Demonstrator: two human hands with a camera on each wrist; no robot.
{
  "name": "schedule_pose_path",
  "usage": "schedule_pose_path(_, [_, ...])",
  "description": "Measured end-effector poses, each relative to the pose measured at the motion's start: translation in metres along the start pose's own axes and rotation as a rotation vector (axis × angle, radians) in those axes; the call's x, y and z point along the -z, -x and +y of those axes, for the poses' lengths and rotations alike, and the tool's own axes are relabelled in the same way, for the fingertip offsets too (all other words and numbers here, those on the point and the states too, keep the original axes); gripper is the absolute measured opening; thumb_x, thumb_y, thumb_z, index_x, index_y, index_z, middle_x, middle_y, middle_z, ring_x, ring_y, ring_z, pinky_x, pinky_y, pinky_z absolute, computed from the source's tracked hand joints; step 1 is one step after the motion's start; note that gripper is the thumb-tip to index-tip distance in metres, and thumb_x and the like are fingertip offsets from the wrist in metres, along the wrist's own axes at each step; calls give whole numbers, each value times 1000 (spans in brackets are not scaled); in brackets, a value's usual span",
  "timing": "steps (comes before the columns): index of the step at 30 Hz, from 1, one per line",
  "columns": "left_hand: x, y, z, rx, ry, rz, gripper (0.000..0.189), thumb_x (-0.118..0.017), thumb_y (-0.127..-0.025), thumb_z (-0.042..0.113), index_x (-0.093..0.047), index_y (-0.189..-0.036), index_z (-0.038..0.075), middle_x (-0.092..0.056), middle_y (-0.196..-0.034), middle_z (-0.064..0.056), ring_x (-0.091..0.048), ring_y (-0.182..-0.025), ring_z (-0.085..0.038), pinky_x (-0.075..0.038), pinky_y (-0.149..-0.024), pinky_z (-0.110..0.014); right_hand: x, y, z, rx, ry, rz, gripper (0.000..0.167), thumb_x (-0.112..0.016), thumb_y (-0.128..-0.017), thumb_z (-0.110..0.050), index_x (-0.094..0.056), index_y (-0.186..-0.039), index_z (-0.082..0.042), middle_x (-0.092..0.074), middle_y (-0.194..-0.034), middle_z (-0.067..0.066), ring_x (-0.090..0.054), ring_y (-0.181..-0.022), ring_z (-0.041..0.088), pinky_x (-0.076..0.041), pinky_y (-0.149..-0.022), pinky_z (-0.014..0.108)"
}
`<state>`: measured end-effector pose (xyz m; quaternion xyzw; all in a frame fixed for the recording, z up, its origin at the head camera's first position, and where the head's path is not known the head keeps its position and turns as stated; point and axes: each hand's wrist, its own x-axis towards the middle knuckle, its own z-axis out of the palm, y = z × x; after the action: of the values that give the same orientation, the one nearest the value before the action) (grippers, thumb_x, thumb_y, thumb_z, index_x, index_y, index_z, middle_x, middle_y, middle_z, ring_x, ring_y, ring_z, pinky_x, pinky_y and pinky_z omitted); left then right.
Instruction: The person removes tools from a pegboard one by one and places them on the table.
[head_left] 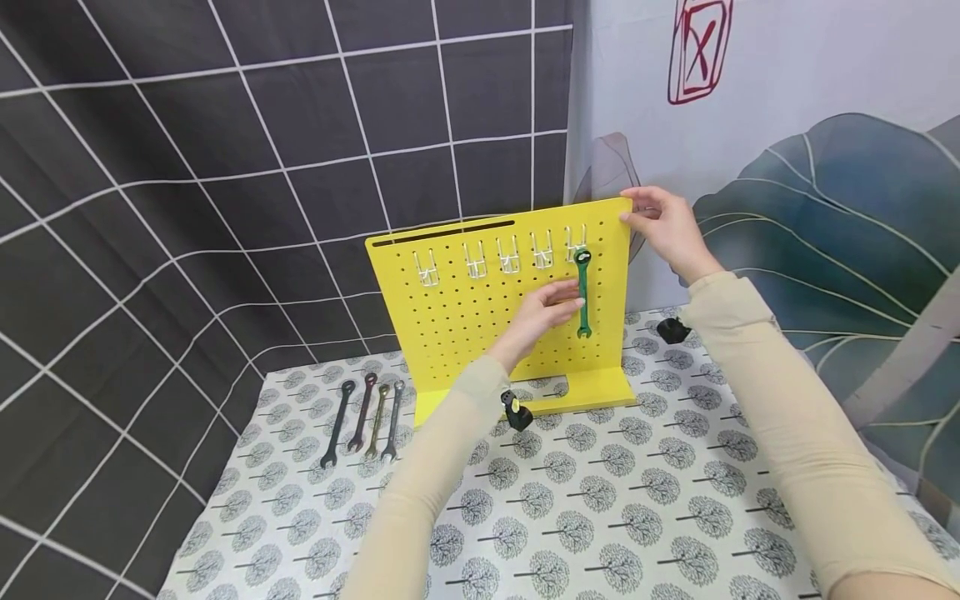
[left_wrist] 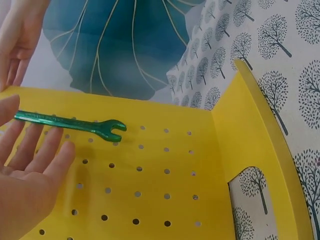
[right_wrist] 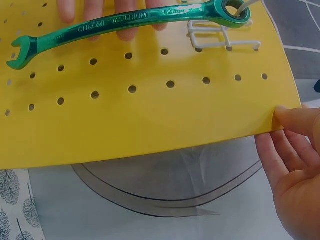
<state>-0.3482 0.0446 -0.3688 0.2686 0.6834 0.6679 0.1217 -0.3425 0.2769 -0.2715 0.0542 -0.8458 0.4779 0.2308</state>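
Observation:
A green combination wrench (head_left: 583, 296) hangs by its ring end from the rightmost white hook (head_left: 576, 242) of a yellow pegboard (head_left: 480, 333). My left hand (head_left: 543, 312) is beside the wrench's shaft, fingers loosely extended. In the right wrist view, its fingertips (right_wrist: 127, 34) show behind the wrench, close to the board; whether they touch the shaft is unclear. My right hand (head_left: 663, 225) pinches the board's upper right corner, with the thumb (right_wrist: 295, 120) on the front face and the other fingers behind the edge.
More white double hooks (head_left: 510, 254) line the board's top, holding nothing. Left of the board, several wrenches lie side by side on the tree-patterned cloth, among them a black one (head_left: 339, 421) and a silver one (head_left: 393, 421). A dark gridded curtain (head_left: 300, 125) hangs behind.

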Motion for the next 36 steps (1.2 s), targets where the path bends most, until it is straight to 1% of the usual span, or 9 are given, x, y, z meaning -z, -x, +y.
schedule_pose_path(3, [-2,-2,0,4,-10,7,52,-70,-96,14,-53,-144,9,-62,-136,-6,-62,-116,-17,-53,-98,-26,0,0,-1,7,3,0,42,-66,-100,-21,-58,-140,-11,-61,-128,11,-58,-105,15,-50,-87,24])
schedule_pose_path(6, [-5,-3,1,8,0,21,51,-69,-95,12,-53,-143,7,-63,-135,-9,-63,-115,-18,-54,-98,-28,0,0,-1,4,2,1,42,-66,-100,-22,-58,-140,-12,-61,-128,11,-58,-105,15,-50,-88,25])
schedule_pose_path(12, [-10,-4,1,3,57,63,44,-70,-94,7,-59,-137,3,-67,-127,-12,-67,-110,-20,-54,-100,-38,1,1,-2,-5,-2,0,43,-65,-100,-22,-58,-141,-13,-60,-130,11,-58,-109,19,-50,-91,28])
schedule_pose_path(14, [-12,-3,1,-1,63,74,43,-70,-94,7,-59,-136,2,-68,-126,-13,-68,-108,-20,-54,-101,-41,1,2,-2,-12,2,1,43,-65,-100,-23,-58,-141,-13,-60,-130,11,-58,-110,19,-51,-91,28])
schedule_pose_path(18, [-14,-2,1,-2,60,92,43,-71,-94,7,-60,-135,1,-69,-124,-14,-69,-106,-20,-56,-97,-38,0,2,-2,-13,2,3,42,-65,-100,-22,-58,-141,-13,-60,-130,11,-58,-109,19,-50,-91,28])
schedule_pose_path(21, [-15,-2,2,3,65,105,42,-71,-93,7,-61,-134,0,-70,-122,-14,-70,-104,-22,-57,-96,-38,0,2,-2,-18,3,2,43,-65,-100,-23,-58,-141,-14,-60,-130,11,-58,-110,19,-50,-92,29])
schedule_pose_path(25, [-16,-1,2,1,91,111,41,-72,-93,6,-61,-132,0,-71,-118,-15,-71,-101,-25,-55,-98,-47,0,2,-2,-21,1,0,43,-65,-100,-24,-58,-141,-14,-60,-131,10,-58,-111,19,-50,-94,31])
schedule_pose_path(31, [-16,0,2,-12,109,120,38,-72,-92,5,-64,-129,1,-73,-113,-15,-72,-95,-26,-54,-98,-51,-1,2,-1,-3,-21,8,41,-66,-100,-21,-59,-140,-12,-61,-127,10,-57,-104,16,-49,-85,22])
schedule_pose_path(36, [-15,0,1,-20,102,135,37,-71,-93,4,-65,-128,1,-73,-112,-17,-73,-91,-24,-54,-97,-52,-1,1,-1,-6,-29,10,41,-65,-100,-20,-59,-139,-12,-61,-126,9,-56,-102,14,-47,-80,20])
